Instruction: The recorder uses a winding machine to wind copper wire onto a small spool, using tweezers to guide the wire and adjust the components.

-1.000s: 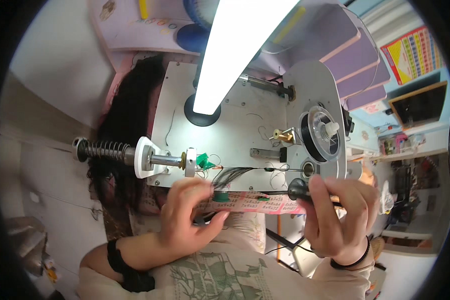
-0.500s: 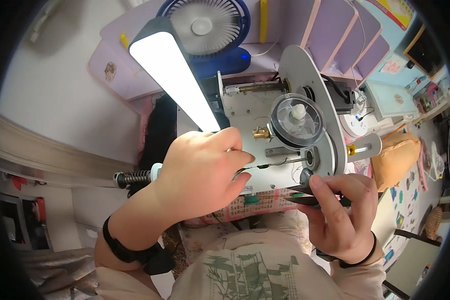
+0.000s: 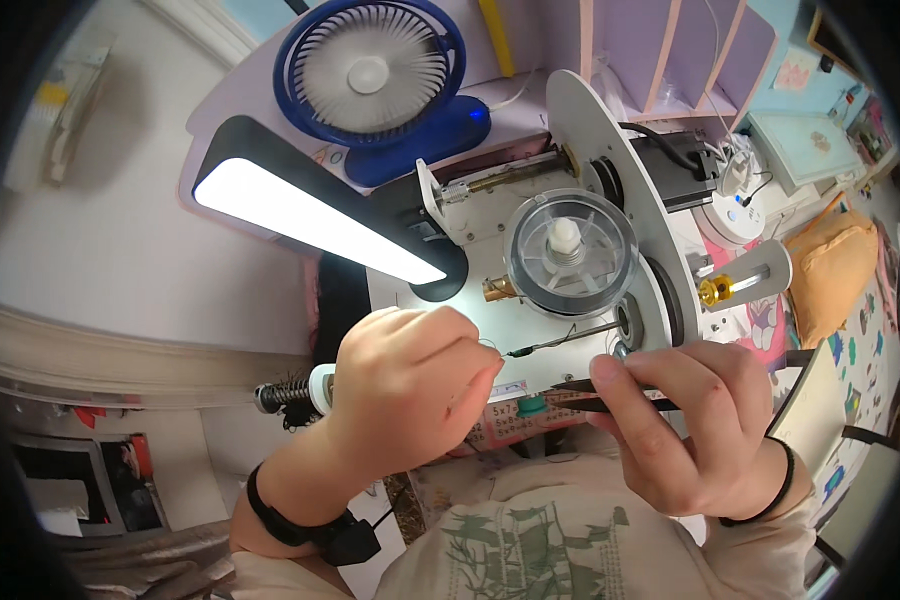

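Observation:
My left hand (image 3: 415, 385) is closed in a pinch at the near side of a white machine with a flat bed (image 3: 485, 240). A fine strand, mostly hidden, seems to run between its fingertips. Just right of them lies the dark tip of a thin metal rod (image 3: 570, 337), which reaches out from a round bushing. My right hand (image 3: 690, 425) grips black tweezers (image 3: 585, 404), their two points apart and facing left, below the rod. Above the rod sits a clear plastic spool (image 3: 570, 255) with a white knob.
A lit lamp bar (image 3: 310, 215) slants over the machine's left side. Behind stands a blue desk fan (image 3: 370, 75). A tall white side plate (image 3: 610, 130) and a dark motor (image 3: 675, 170) bound the right. A spring-loaded rod end (image 3: 285, 395) sticks out left.
The view has shifted, and the lamp lies further left in it. My left fingers, spread around the strand before, are now closed together. The tweezers have come nearer to my left hand.

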